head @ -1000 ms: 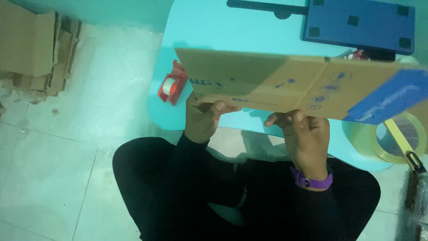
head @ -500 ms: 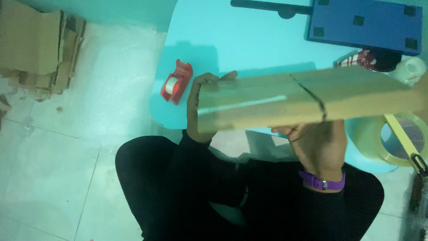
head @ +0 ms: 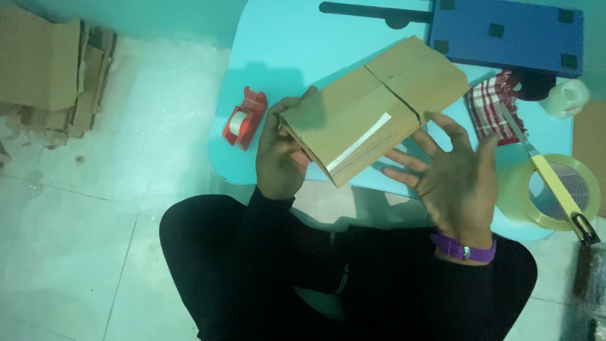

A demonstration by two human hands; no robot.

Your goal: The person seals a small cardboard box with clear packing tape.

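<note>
A flat-folded brown cardboard box (head: 372,110) with a white label strip lies tilted over the near edge of a light blue table (head: 297,50). My left hand (head: 278,155) grips its near left corner, thumb on top. My right hand (head: 451,177) is spread wide, palm up, just right of the box's lower edge; its fingertips are close to the cardboard and hold nothing. A purple band sits on the right wrist.
A red tape dispenser (head: 245,118) sits left of the box. A large clear tape roll (head: 550,192) with a yellow cutter across it lies at the right edge. A blue board (head: 508,31), checked cloth (head: 495,107) and small tape roll (head: 566,96) are behind. Stacked cardboard (head: 47,69) lies on the floor.
The box has turned from a long horizontal hold to a diagonal one and dropped toward the table. My right hand has let go of it and spread open.
</note>
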